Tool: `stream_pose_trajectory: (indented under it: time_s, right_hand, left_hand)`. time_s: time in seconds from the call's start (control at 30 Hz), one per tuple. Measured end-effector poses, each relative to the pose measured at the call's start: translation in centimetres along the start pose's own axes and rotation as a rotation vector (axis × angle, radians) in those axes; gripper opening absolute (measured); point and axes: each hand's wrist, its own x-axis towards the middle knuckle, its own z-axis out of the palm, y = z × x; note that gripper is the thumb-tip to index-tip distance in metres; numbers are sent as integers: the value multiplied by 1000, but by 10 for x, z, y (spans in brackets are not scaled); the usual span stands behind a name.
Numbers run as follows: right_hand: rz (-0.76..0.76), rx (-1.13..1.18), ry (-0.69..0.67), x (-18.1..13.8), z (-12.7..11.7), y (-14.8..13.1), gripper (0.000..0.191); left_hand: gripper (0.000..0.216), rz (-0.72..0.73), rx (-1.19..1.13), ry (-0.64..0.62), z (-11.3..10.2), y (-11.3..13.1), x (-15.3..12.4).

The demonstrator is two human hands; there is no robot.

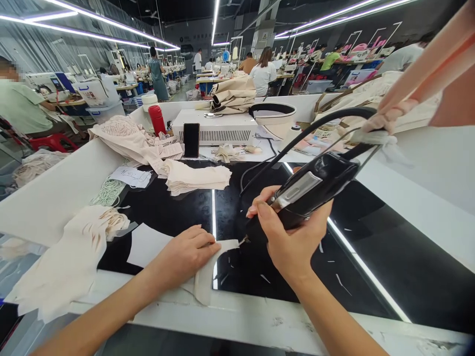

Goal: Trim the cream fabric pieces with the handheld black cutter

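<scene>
My left hand [189, 254] lies flat on a narrow cream fabric piece [203, 282], pressing it down on the glossy black work surface [241, 277]. The fabric's thin end points right, past my fingertips. My right hand [295, 242] is wrapped round a black corded hot-knife-like cutter [315, 183] with a silver plate on its side. Its small metal tip meets or nearly meets the end of the fabric; contact is hard to make out. Partly under my left forearm lies a white sheet [150, 242].
Cream fabric stacks lie at left [70, 252] and behind [198, 175]. A phone [191, 140] leans on a white vented box [218, 126], near a red bottle [157, 120]. Peach cloth [411, 74] ties up the cutter's cable [308, 128]. Thin scraps lie at right. People sit at sewing machines beyond.
</scene>
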Motion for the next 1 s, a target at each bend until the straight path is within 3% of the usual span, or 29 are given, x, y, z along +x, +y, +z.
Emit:
stream_pose_trajectory:
  time_s: [0.67,1.0]
  right_hand:
    - [9,82,-18,-1,24,6,40]
    - [4,63,7,4,11,7,40]
  left_hand:
    - [24,-34,-37,48,7,4,0]
    - [23,-28,-25,37,7,5,-1]
